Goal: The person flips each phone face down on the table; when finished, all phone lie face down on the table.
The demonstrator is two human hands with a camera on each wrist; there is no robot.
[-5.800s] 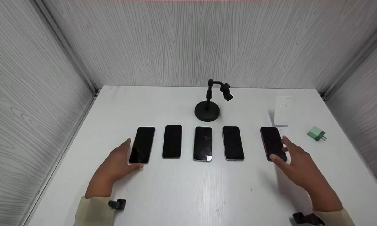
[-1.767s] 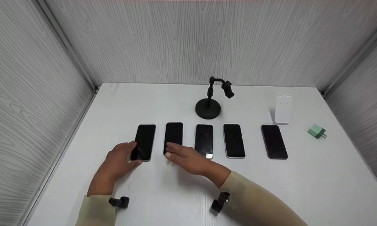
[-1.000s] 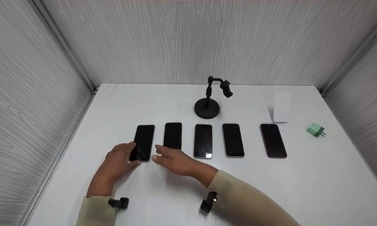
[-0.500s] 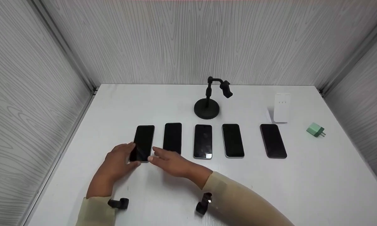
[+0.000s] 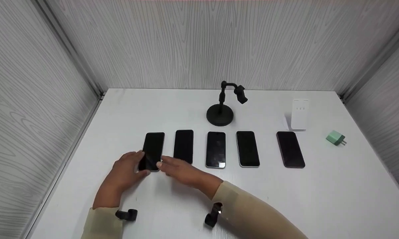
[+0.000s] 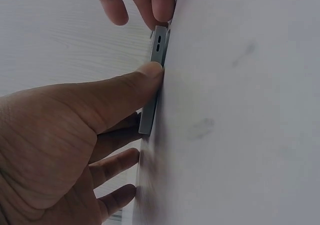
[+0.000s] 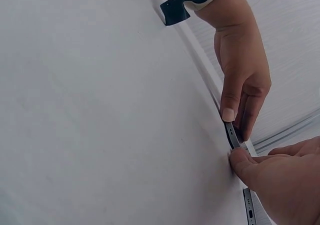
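Observation:
Five-strong is the row of dark smartphones lying face up on the white table. At its left end lies a black smartphone; my left hand grips its lower left, thumb on the bottom edge and fingers along the left side. My right hand reaches across to the same smartphone, its thumb and fingertips at the lower right corner. In the left wrist view, the left thumb presses the phone's grey end edge. A second smartphone is partly covered by the right hand.
Further right lie more smartphones. Behind them stands a black phone stand with a bent arm. A white socket-like block and a green plug adapter are at the right. Panelled walls enclose the table.
My right hand has left the rightmost smartphone, crossed over the row to the left and come to the leftmost smartphone. The left hand has stayed at that phone.

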